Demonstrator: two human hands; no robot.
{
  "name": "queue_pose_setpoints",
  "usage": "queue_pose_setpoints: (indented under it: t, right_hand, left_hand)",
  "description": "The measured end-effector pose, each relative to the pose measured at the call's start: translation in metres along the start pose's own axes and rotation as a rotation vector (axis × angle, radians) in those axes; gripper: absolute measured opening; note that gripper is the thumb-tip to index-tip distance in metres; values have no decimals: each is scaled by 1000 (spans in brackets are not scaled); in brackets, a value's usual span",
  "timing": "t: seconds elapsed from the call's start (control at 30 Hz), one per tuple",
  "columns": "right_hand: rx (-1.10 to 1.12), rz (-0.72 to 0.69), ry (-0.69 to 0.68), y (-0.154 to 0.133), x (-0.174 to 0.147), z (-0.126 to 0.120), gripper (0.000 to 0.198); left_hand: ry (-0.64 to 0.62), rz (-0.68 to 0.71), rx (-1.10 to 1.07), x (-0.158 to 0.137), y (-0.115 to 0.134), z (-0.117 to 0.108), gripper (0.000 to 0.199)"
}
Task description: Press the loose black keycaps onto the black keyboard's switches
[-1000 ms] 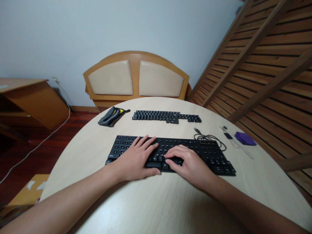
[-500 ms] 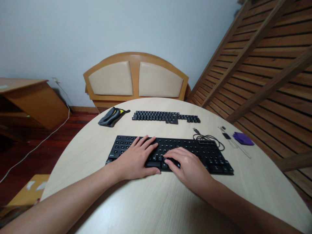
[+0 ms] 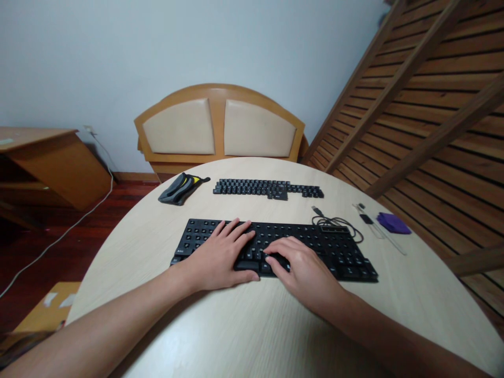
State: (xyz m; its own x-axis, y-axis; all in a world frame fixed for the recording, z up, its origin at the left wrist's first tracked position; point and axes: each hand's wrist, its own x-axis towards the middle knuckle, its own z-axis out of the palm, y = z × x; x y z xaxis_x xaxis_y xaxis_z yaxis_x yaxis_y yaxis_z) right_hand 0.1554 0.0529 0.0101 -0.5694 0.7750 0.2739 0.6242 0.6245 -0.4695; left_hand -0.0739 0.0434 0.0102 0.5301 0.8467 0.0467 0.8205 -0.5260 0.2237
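A black keyboard lies on the table in front of me, with many of its keycaps off and bare key sockets showing. My left hand rests flat across its left half, fingers spread and thumb along the front edge. Thumb and index finger of my right hand are closed in a pinch on a keycap in the bottom rows, right of the space bar. The fingertips hide most of that keycap. Behind the keyboard, loose black keycaps stand in rows.
A grey-and-yellow cloth pouch lies at the back left of the round table. To the right are the coiled keyboard cable, a keycap puller with thin wires, a thin rod and a folded purple cloth.
Hardly anything differs. My right hand keeps its pinch at the same spot, with only a very slight shift, and my left hand stays in place.
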Motion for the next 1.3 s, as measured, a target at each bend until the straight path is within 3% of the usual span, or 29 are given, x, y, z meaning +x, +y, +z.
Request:
queue_pose_setpoints:
  t: [0.53,1.3]
  right_hand:
    - [-40,-30,19,-4,-1,1,14]
    - [27,40,-5,-1,0,0,9]
  left_hand:
    - [-15,0,21,1,1,-2,93]
    - [2,4,0,1,0,0,93]
